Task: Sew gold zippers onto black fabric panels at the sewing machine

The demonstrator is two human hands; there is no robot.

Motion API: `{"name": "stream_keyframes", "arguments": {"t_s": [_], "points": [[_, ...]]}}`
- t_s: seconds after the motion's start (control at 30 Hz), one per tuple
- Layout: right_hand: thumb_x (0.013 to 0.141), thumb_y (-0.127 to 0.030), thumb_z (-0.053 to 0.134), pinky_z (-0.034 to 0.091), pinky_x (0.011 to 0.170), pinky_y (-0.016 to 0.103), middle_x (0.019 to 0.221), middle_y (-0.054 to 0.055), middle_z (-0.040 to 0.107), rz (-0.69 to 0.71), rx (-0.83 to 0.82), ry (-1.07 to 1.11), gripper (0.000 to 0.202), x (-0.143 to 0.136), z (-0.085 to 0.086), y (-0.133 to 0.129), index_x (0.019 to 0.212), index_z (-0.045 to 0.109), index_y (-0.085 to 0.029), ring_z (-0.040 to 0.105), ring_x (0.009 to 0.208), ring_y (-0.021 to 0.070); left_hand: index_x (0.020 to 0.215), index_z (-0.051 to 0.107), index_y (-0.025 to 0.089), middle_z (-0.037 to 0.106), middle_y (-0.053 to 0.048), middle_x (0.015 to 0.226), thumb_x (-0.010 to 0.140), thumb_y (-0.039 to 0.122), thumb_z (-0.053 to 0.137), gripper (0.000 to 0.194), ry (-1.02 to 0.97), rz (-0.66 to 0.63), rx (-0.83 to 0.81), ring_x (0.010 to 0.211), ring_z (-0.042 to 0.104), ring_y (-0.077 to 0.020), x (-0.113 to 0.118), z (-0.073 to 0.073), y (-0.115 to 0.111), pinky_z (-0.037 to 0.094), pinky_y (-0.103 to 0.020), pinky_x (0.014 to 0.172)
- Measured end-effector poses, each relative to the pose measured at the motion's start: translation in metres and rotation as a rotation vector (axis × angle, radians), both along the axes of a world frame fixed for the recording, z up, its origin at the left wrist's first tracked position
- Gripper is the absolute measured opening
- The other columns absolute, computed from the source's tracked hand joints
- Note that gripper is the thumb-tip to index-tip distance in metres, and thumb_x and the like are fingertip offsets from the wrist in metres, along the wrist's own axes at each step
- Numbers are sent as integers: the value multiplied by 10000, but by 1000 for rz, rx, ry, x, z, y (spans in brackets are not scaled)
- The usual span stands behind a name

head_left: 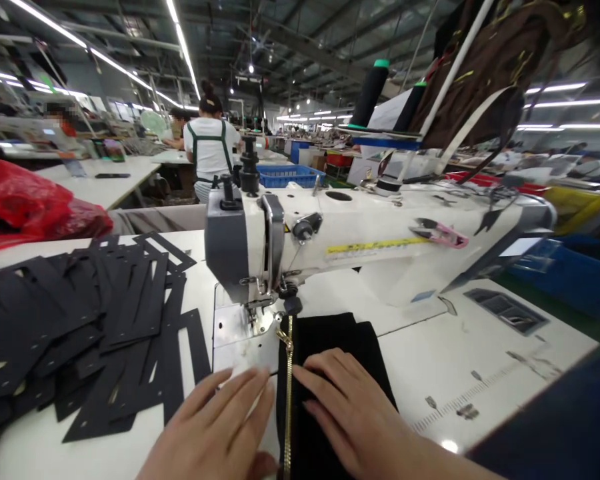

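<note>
A black fabric piece (375,353) lies on the sewing machine bed, with a gold metal zipper (289,400) along its left side. The zipper's gold pull (284,339) sits close to the presser foot area of the sewing machine (300,233). My right hand (347,407) rests flat on the fabric, fingertips by the zipper teeth. Just left of the zipper, my left hand (215,427) is stretched out over the bed, slightly blurred; its thumb is partly hidden near the fabric edge. Neither hand grips anything visible.
Dark cut-out strips (95,320) are piled on the table at left, beside a red plastic bag (35,200). Pink-handled thread snips (440,232) lie against the machine arm. Thread cones (370,93) stand behind. A person (213,147) sits ahead near a blue basket (290,176).
</note>
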State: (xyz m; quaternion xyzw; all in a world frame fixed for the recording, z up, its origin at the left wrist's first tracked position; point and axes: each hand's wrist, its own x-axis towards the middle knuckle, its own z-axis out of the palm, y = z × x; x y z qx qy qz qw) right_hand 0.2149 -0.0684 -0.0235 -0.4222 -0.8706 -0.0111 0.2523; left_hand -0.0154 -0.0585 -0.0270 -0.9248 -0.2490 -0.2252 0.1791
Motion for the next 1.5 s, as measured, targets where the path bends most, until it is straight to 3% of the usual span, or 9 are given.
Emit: {"name": "stream_keyframes", "arguments": {"t_s": [0.1,0.33,0.53,0.7,0.93,1.07,1.2,1.37,1.5], "points": [[878,-127,399,473,844,343,1027,109,588,47,51,36,294,8,-2,-2,1146,522,-127,535,954,206,1166,547,125,558,-147,1225,717,555,640,628,127,47,-187,1108,535,-305,27,27,16,439,-456,926],[849,-583,400,457,600,396,654,72,546,-572,28,-76,453,65,-5,20,719,535,-172,543,639,247,1162,562,187,547,-98,1245,661,603,666,660,69,78,-461,1182,457,-312,32,22,14,232,-538,1058],[904,-491,359,348,419,228,516,-44,464,-552,-31,214,332,60,0,24,722,406,-217,466,406,125,1152,564,208,570,-51,1199,699,634,610,623,10,89,-529,1163,462,-269,31,18,13,183,-465,1093],[944,-365,290,259,362,248,414,-35,420,-635,131,-261,321,59,-9,35,756,478,-185,431,323,162,1091,575,191,579,-53,1148,621,621,687,647,9,138,-577,1137,473,-265,37,21,9,179,-468,1092],[901,-150,375,486,818,401,1027,157,609,-110,182,-175,240,12,12,27,979,596,-93,574,943,250,1253,389,123,466,-154,1263,630,575,709,834,-41,88,-545,1187,409,-310,34,28,23,275,-509,1025],[899,-136,356,424,965,437,1222,181,537,20,28,-74,341,-3,-5,22,1173,524,-21,467,1166,249,1121,502,161,567,-79,1109,794,184,634,353,-23,157,-484,1021,525,-247,38,22,49,413,-419,883],[894,-125,351,406,978,464,1245,191,520,22,-5,-76,358,-1,-12,23,1186,521,-8,454,1186,258,795,569,160,583,-34,830,792,123,603,51,-13,254,-484,801,553,-220,48,21,53,436,-403,773],[902,-135,343,418,954,472,1266,200,496,58,-33,-76,378,-1,-4,24,1232,496,-33,444,1193,271,782,574,211,615,-10,891,751,276,675,124,-62,92,-661,832,581,-181,37,43,10,487,-286,732],[881,-106,375,427,910,519,1248,209,499,78,-1,-73,371,-1,-4,23,1211,542,-131,462,1170,295,1272,440,176,511,-116,1276,802,469,559,566,4,157,-330,1136,495,-282,-11,33,-19,410,-399,949]]}}
